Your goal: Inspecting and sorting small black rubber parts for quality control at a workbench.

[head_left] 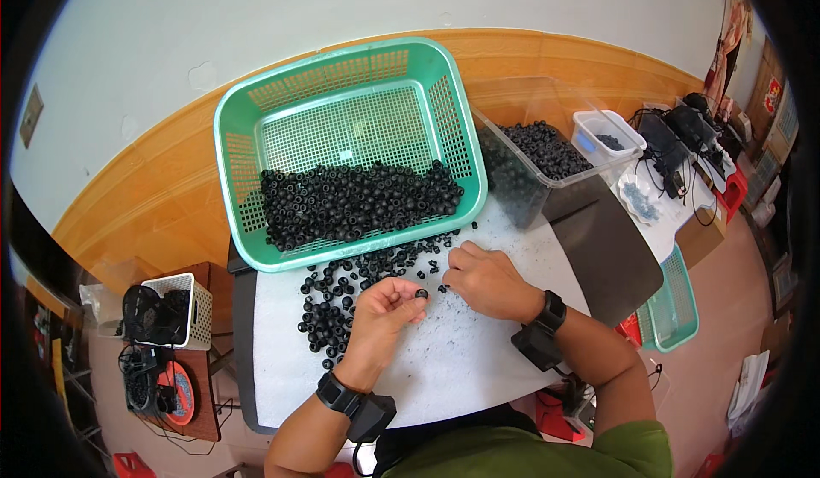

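Between the thumb and forefinger of my left hand (382, 317) is a small round black part (421, 293) with a hole in it. Just right of it, my right hand (489, 283) has its fingers pinched together above the white table covering (504, 358); what they hold, if anything, is hidden. A tiny dark piece shows by its fingertips. Loose black parts (329, 320) lie on the covering beyond and left of my left hand. Behind them a green basket (224, 196) leans up tilted, with a heap of the same black parts (359, 205) along its lower side.
Right of the basket stands a clear plastic bin (523, 196) of black pieces, with a small white tub (628, 128) beside it. Cables and devices (683, 149) lie farther right. A white basket (201, 316) and an orange-red dish (190, 401) sit on a low stand at left.
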`<state>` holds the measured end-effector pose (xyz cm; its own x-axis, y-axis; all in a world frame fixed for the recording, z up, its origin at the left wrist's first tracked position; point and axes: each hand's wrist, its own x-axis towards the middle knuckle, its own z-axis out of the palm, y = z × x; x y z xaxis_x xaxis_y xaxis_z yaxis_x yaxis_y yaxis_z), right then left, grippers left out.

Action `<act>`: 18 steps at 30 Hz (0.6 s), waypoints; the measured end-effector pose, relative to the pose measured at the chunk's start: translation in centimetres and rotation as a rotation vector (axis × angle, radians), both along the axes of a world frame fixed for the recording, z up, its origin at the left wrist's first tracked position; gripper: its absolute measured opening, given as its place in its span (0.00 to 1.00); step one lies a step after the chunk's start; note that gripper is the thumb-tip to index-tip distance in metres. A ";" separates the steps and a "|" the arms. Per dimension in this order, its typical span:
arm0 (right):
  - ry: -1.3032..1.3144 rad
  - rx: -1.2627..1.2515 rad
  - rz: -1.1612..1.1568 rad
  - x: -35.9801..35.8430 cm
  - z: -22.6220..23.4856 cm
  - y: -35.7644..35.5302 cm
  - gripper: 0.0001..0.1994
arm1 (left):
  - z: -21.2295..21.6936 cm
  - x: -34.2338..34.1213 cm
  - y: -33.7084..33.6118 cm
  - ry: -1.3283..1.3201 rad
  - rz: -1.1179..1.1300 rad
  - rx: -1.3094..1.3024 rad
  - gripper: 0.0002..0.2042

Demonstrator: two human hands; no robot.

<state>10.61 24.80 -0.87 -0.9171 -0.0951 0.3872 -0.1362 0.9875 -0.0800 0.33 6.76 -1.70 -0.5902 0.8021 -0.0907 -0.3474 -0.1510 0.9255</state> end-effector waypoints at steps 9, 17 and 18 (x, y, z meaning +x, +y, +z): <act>0.094 -0.658 0.257 0.8 1.8 -0.6 0.10 | -0.8 0.4 0.0 0.007 -0.158 0.023 0.07; 0.027 -0.787 0.347 1.0 2.2 -1.1 0.14 | -0.6 0.8 0.1 -0.032 -0.178 0.049 0.08; 0.025 -0.795 0.355 1.0 2.3 -1.1 0.14 | -0.6 0.9 0.1 -0.019 -0.180 0.050 0.08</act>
